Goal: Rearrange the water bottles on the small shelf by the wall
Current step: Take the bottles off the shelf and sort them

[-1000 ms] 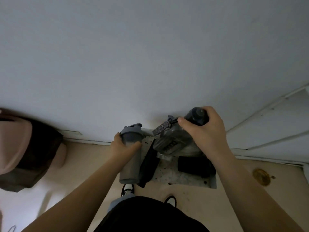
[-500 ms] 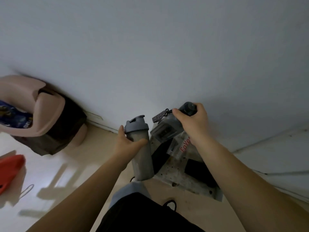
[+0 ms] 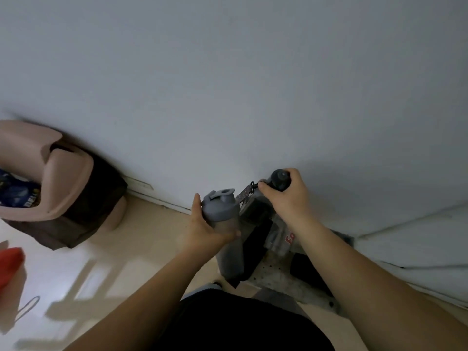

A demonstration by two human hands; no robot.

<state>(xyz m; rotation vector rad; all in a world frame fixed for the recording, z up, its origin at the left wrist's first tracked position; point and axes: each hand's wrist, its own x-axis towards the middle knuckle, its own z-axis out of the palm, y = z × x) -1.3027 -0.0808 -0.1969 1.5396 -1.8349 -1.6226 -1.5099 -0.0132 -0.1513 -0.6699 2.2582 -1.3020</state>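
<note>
At lower centre of the frame, a grey shaker bottle is gripped around its body by the left hand, while a clear bottle is clasped at its dark cap by the right hand. Both are held over the small shelf by the wall. Neither is set down; the rearranging is judged midway.
</note>
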